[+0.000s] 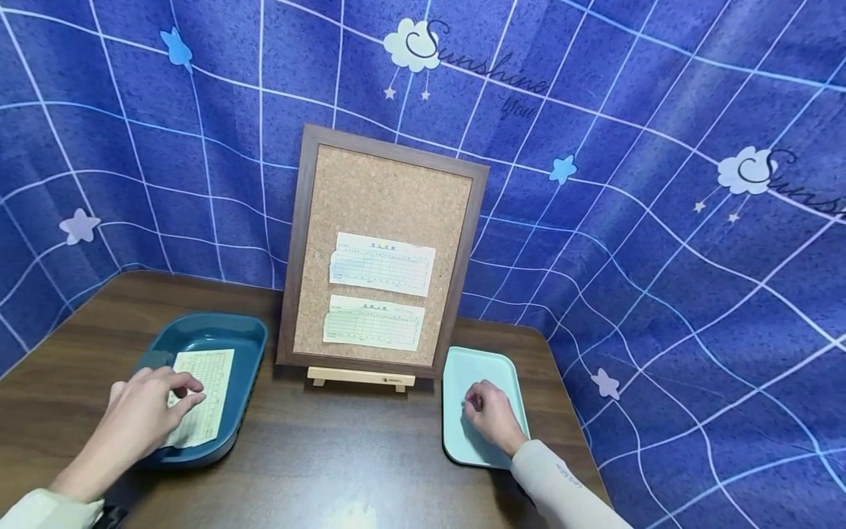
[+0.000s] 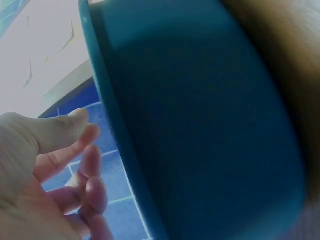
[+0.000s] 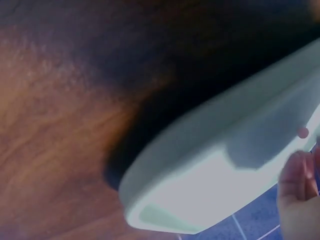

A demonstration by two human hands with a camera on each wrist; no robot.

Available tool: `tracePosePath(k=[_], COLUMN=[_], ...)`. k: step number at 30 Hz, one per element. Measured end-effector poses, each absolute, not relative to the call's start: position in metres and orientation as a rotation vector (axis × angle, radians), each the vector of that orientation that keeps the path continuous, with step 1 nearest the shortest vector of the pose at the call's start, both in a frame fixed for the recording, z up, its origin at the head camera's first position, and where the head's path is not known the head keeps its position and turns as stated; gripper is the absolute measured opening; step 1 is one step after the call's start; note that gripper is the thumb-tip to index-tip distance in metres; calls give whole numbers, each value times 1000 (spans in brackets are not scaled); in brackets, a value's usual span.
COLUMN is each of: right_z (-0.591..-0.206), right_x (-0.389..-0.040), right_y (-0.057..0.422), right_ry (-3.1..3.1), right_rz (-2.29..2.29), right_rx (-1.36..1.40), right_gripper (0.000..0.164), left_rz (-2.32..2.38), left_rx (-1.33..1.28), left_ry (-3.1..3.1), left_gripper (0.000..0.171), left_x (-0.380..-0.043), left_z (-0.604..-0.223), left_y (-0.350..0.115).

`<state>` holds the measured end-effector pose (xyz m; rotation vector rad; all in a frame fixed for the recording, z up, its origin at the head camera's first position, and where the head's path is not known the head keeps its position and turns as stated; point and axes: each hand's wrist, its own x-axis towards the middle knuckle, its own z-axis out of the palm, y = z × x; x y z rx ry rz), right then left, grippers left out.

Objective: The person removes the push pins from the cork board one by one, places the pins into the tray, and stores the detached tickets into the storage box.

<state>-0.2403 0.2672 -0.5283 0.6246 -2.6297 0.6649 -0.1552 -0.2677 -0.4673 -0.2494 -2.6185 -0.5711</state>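
Observation:
My left hand [image 1: 145,404] hovers over the left side of the deep blue tray [image 1: 247,353], fingers loosely bent and a gap between thumb and index finger. Printed paper slips [image 1: 214,375] lie in that tray, partly behind the hand. In the left wrist view the same hand [image 2: 55,170] shows nothing between its fingers, beside the tray's wall [image 2: 120,130]. My right hand [image 1: 492,415] is over the pale mint tray [image 1: 479,360] with its fingers bent together. A small pink round spot [image 3: 302,133] shows by its fingertips; whether it is held, or a fingertip, is unclear.
Between the trays a framed corkboard [image 1: 396,184] leans on a small wooden stand [image 1: 360,377]. Two printed slips, an upper one [image 1: 383,264] and a lower one [image 1: 374,323], are on the cork. Behind the brown wooden table [image 1: 317,448] hangs a blue patterned curtain [image 1: 595,242].

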Motion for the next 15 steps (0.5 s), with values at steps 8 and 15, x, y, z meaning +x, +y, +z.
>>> tracePosePath(k=[8,15], right_z=[-514,-496], right_x=[-244,-250], right_y=[254,240], right_ry=[-2386,-2353], right_rz=[642,656], right_rx=[684,730], right_gripper=[13,7], left_rz=[-633,-700], left_rx=[-312,-340], left_ry=[-2514,-2521], left_gripper=[8,14], left_x=[-169,-179], left_z=[-456,-444], left_y=[-250,-235])
